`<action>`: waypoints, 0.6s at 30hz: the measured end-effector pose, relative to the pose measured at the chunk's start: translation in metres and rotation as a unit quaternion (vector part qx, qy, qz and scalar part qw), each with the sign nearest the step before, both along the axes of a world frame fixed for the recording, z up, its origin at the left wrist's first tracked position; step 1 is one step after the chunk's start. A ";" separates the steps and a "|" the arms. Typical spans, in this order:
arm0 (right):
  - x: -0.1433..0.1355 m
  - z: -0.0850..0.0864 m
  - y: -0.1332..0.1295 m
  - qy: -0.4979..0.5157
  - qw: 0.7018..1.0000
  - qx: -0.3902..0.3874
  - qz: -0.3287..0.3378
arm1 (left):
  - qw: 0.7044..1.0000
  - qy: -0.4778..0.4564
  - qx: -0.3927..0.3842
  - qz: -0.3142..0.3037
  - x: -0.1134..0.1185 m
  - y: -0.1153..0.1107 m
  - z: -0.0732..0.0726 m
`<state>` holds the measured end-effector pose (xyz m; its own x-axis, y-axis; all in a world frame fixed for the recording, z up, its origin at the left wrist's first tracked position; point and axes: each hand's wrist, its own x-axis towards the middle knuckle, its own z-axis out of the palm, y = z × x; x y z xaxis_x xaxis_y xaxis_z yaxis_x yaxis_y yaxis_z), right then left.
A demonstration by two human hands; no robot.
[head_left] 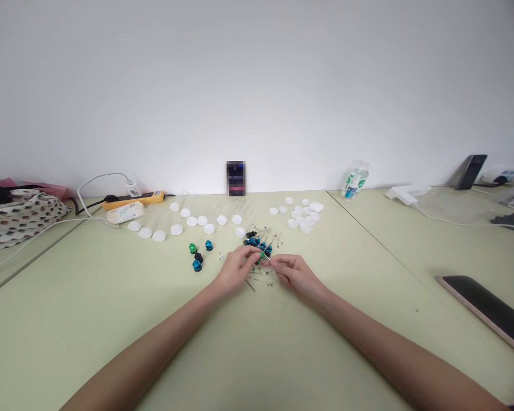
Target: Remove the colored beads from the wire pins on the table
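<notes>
My left hand [239,265] pinches a small green part [262,255] over the middle of the table. From the right, my right hand [294,273] has its fingers closed on a thin metal pin [266,257] that meets the green part. Just behind my hands lies a pile of blue and black parts [257,244] with thin metal stems. Loose pins [261,279] lie beneath and in front of my fingers. To the left stand a green knob [192,248], two blue knobs [197,265] and a black knob [199,258].
White round caps [176,229] with clear tubes lie at the back left, more white caps [305,220] behind my right hand. A phone [236,178] leans on the wall. Around are a bottle [354,181], a power strip [149,197] and a dark phone [488,308].
</notes>
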<state>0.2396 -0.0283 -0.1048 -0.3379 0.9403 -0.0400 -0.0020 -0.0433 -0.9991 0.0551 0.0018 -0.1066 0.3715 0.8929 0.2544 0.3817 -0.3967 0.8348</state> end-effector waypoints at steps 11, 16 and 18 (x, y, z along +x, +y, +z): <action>0.000 0.002 0.000 0.001 1.000 -0.022 0.001 | 0.996 0.047 0.067 0.018 0.001 -0.002 -0.003; 0.004 -0.003 0.004 0.076 0.992 -0.086 0.043 | 0.979 0.118 0.167 0.020 0.000 -0.005 0.000; 0.006 -0.006 0.007 0.103 0.985 -0.120 0.064 | 0.969 0.124 0.215 0.015 0.000 -0.005 -0.001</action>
